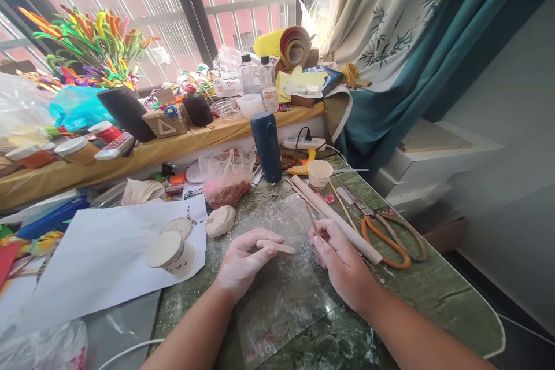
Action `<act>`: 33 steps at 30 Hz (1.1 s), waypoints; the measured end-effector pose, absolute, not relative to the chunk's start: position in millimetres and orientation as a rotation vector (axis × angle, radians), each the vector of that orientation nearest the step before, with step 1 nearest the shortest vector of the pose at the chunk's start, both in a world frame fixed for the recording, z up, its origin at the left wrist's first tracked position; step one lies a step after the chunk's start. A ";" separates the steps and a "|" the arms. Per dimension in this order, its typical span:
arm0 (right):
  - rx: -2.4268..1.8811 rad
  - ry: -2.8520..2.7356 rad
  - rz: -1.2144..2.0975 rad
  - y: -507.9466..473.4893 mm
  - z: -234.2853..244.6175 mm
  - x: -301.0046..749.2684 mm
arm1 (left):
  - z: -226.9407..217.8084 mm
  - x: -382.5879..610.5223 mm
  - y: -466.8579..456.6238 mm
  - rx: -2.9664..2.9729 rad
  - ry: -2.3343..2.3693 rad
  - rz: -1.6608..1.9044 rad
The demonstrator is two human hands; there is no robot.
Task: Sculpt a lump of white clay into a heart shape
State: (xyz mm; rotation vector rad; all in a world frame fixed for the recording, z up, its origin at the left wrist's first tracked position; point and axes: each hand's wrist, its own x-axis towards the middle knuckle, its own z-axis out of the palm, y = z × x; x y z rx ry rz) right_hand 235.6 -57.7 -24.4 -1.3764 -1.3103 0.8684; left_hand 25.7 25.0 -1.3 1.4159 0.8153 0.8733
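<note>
Between the thumb and fingers of my left hand [245, 260] is a flat, elongated piece of pale clay [277, 247]. My right hand [336, 257], dusted white like the left, pinches a thin pointed wooden stick [311, 217] that slants up from the fingertips. The stick and the clay are apart. Under both hands lies a clear plastic sheet [281, 324] with white powder on it. A lump of off-white clay [220, 221] rests just beyond my left hand. Right beside my right hand lies a pale rolling pin [347, 225].
Orange-handled scissors [385, 243] lie at the right. A paper cup [319, 174] and a dark blue bottle [266, 147] stand at the back. Lidded cups [173, 254] stand on white paper [104, 248] at the left. A bag of reddish material [228, 182] sits behind the clay lump.
</note>
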 end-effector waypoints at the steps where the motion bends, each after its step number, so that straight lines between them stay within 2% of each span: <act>1: -1.347 -1.284 0.934 -57.7 -25.1 235.0 | -0.6 24.9 25.0 1.514 0.793 0.901; 7: -1.311 -1.295 1.253 -57.2 -19.3 232.4 | 2.5 21.9 23.3 1.863 0.654 0.881; 17: -1.260 -1.506 1.046 -54.2 -4.7 234.7 | 5.7 24.2 22.6 1.890 0.677 0.740; 33: -1.283 -1.502 0.951 -52.7 -9.4 236.3 | 3.6 26.5 21.7 1.989 0.733 0.667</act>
